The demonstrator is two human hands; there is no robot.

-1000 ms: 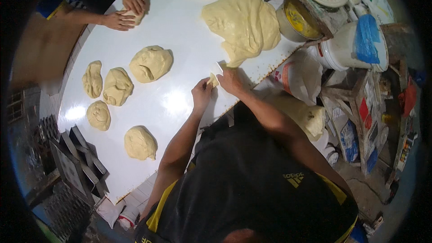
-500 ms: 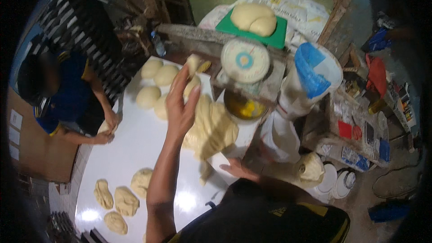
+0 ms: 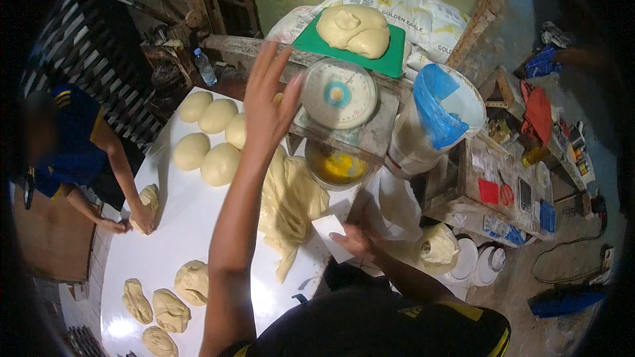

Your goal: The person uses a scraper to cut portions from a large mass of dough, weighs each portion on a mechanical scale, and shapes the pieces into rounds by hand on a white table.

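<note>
My left hand (image 3: 271,92) is raised beside the round dial scale (image 3: 338,92), fingers stretched out and no dough visible in them. My right hand (image 3: 357,238) grips a flat white scraper (image 3: 329,235) at the table's right edge. Between them a large slack mass of dough (image 3: 288,205) hangs in folds, partly behind my left forearm. Several smooth dough rounds (image 3: 192,152) lie at the far end of the white table (image 3: 145,258), with several rougher lumps (image 3: 172,311) nearer. A larger dough piece (image 3: 350,30) rests on a green board (image 3: 390,59) beyond the scale.
A co-worker (image 3: 79,152) at the left presses dough (image 3: 149,198). A steel bowl with yellow contents (image 3: 337,168) sits under the scale's stand. A white bucket with blue plastic (image 3: 436,112), flour sacks (image 3: 430,16), a wooden cart (image 3: 476,198) and a water bottle (image 3: 205,66) surround the table.
The view has tipped up toward the scale. My left hand has risen toward it, and the small dough piece it held no longer shows. The co-worker's hands have shifted.
</note>
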